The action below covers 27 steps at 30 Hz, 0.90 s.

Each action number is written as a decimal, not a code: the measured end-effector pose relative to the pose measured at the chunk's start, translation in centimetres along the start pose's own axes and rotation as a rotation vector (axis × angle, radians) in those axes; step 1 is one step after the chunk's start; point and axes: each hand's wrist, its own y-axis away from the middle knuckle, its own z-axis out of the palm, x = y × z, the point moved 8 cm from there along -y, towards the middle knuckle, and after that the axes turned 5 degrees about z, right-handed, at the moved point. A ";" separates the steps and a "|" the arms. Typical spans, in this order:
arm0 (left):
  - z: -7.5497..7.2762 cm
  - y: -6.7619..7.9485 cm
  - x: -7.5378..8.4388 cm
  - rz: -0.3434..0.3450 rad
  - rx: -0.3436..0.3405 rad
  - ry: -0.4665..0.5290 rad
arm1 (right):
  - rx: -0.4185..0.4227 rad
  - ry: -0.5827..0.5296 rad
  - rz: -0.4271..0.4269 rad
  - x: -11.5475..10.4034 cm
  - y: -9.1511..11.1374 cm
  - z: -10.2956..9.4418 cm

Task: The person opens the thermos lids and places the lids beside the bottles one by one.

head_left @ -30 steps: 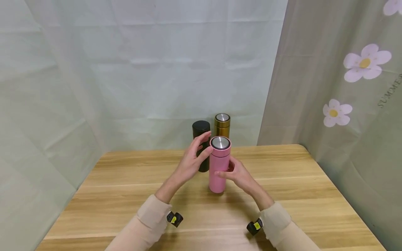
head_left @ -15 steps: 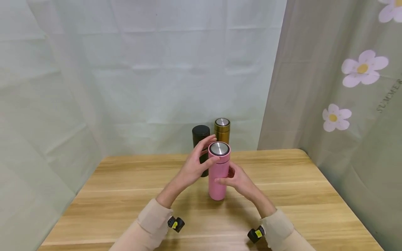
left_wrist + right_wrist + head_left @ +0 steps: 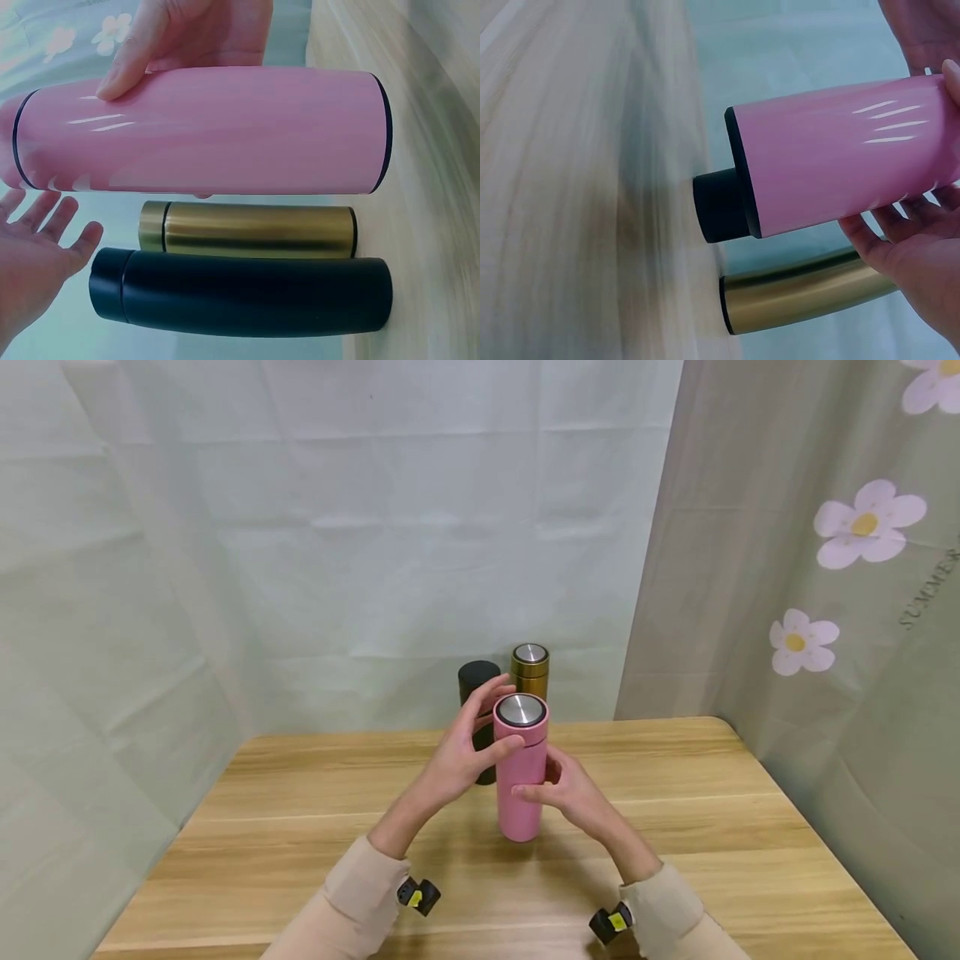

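A pink thermos bottle (image 3: 520, 785) with a silver-topped lid stands upright in front of me, its base close over the tabletop. My right hand (image 3: 577, 792) grips its body from the right, thumb across the front. My left hand (image 3: 459, 756) is beside the lid end, fingers extended and thumb overlapping the bottle's upper left side in the head view. In the left wrist view, the left fingers (image 3: 52, 217) are spread near the lid. A black thermos (image 3: 480, 675) stands behind the left hand, partly hidden. Behind the pink one is a gold thermos (image 3: 530, 670), its lower part hidden.
The bottles share a wooden table (image 3: 300, 827). A pale cloth (image 3: 420, 552) hangs behind it, and a curtain with printed flowers (image 3: 802, 642) hangs at the right. Small black cameras (image 3: 418, 896) sit at both wrists.
The head view has tilted slightly, so everything sits lower in it. The pink thermos's top has shifted a little left, toward the left hand, while the right hand keeps its grip.
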 end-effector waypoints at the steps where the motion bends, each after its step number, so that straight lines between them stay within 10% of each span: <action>1: 0.0 0.0 0.1 0.003 0.001 0.001 | 0.001 -0.002 -0.004 -0.1 0.0 0.0; 27: -0.2 -0.7 0.7 -0.042 0.008 0.022 | 0.002 -0.036 -0.078 -1.8 -0.5 0.0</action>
